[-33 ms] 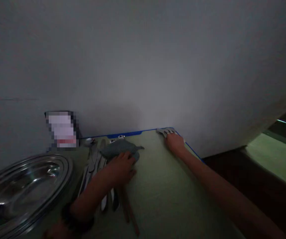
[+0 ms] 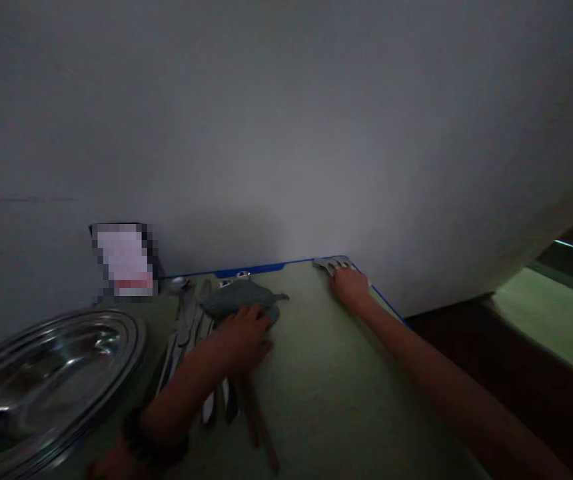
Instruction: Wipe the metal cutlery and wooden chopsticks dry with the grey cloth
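Note:
My left hand (image 2: 246, 337), with a dark band on its wrist, rests on a crumpled grey-green cloth (image 2: 236, 298), its fingers curled over the near edge. At the far right corner of the table my right hand (image 2: 350, 288) is closed around shiny metal cutlery that looks like forks (image 2: 334, 264); their ends stick out past the fingers and the handles are hidden. Under and beside my left forearm lie several knives (image 2: 209, 408) and a spoon (image 2: 180, 284). A pair of brownish chopsticks (image 2: 264, 427) points toward me below my left hand.
A large shiny metal dish (image 2: 136, 347) stands at the left. Behind it a blurred-out device or card (image 2: 124, 260) leans against the grey wall (image 2: 286, 133). The greenish tabletop (image 2: 316, 387) has a blue edge. Dark floor shows at the right, beside another pale green surface (image 2: 546, 313).

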A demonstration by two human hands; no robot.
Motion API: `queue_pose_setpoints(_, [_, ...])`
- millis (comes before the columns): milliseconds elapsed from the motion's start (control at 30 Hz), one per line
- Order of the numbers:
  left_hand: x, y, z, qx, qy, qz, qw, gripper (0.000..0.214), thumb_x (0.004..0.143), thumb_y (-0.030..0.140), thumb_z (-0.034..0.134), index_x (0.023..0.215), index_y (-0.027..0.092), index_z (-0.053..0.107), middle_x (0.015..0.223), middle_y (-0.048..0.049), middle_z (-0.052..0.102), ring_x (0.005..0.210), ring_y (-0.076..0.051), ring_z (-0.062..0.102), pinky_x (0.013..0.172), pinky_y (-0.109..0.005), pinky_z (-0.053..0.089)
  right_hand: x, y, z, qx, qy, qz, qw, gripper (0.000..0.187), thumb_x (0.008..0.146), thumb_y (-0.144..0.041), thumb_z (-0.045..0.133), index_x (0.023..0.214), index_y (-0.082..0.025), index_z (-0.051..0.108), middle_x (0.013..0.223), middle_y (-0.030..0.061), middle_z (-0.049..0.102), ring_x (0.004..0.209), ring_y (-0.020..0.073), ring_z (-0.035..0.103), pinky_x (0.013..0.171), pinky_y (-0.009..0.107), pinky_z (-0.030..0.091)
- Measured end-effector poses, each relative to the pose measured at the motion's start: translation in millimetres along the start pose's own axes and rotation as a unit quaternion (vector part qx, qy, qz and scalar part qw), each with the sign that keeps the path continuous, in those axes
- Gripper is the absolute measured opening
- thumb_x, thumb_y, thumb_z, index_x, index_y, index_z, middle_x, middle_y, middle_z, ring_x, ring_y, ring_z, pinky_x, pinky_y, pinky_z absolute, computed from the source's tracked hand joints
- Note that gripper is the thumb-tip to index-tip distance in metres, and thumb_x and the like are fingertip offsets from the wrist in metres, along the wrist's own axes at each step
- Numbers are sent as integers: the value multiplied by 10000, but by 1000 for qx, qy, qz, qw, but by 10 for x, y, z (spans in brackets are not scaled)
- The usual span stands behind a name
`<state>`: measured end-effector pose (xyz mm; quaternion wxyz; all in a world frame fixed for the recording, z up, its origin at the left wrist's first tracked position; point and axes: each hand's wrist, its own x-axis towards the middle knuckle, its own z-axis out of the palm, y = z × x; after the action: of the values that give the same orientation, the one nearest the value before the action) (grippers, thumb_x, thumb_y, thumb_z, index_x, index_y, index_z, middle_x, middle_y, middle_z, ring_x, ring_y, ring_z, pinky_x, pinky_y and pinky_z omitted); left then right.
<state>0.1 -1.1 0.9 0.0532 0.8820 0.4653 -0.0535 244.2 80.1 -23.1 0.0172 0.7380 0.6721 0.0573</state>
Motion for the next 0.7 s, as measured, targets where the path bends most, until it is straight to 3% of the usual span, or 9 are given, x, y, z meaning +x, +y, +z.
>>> queue_pose_setpoints(700, [-21, -3, -45, -28, -9, 13, 999, 283, 823, 289, 455, 1016, 140, 597, 1136, -147, 541, 1032, -277, 526, 860, -417, 431, 78, -33, 72, 39, 45, 10, 998, 337, 858, -258, 366, 955, -104, 649, 977, 183, 653, 901, 278, 628, 745, 385, 479])
